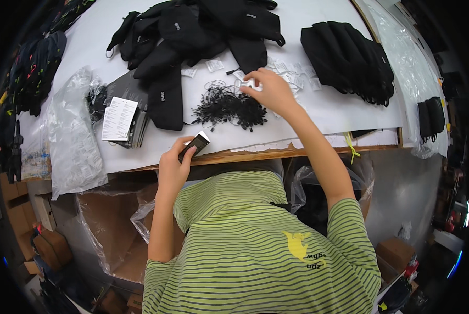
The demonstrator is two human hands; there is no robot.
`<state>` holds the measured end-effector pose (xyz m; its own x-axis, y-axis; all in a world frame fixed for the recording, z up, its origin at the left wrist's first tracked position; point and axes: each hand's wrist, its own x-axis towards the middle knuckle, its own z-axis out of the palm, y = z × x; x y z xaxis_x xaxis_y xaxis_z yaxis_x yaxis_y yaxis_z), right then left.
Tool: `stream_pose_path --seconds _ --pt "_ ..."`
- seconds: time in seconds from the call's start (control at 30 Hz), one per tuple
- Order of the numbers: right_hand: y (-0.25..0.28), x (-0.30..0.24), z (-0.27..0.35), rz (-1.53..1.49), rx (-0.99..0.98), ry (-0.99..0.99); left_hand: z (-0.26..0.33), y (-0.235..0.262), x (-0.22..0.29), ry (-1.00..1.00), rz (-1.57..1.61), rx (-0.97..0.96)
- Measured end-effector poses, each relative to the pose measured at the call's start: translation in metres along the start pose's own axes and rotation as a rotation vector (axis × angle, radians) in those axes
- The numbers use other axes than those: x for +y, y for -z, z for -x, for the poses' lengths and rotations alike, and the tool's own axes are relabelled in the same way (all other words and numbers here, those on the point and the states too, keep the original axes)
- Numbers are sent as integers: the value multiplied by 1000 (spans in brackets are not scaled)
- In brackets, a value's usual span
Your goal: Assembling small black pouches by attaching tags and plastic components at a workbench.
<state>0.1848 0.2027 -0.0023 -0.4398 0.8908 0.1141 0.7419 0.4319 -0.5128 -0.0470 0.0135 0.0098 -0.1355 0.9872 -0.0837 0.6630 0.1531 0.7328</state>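
My left hand (176, 161) is at the table's near edge, its fingers closed round a small stack of black and white hang tags (195, 144). My right hand (271, 90) hovers over the right side of a tangled heap of black tag strings (226, 107). Its thumb and forefinger are curved and apart, and I see nothing held between them. Small white labels (292, 73) lie scattered beside and beyond that hand. Left of the strings, more hang tags (119, 119) sit in a stack, a white printed one on top.
A heap of black fabric pouches (192, 36) covers the table's far middle, and a neat row of them (347, 60) lies at the right. A clear plastic bag (75, 141) rests at the left. Yellow ties (352, 146) hang over the front edge. Below is a plastic-lined carton (114, 225).
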Motion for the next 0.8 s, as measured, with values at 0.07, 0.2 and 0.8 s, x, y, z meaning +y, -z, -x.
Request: stream_pose_path --seconds 0.07,0.2,0.8 --pt "-17 3 0 3 41 23 -7 -8 -2 225 111 -135" --pt "-16 -2 -1 -78 54 -28 -14 -34 -21 -249 -245 235" --pt "49 94 108 55 330 -577 -12 -13 -6 -277 -187 61"
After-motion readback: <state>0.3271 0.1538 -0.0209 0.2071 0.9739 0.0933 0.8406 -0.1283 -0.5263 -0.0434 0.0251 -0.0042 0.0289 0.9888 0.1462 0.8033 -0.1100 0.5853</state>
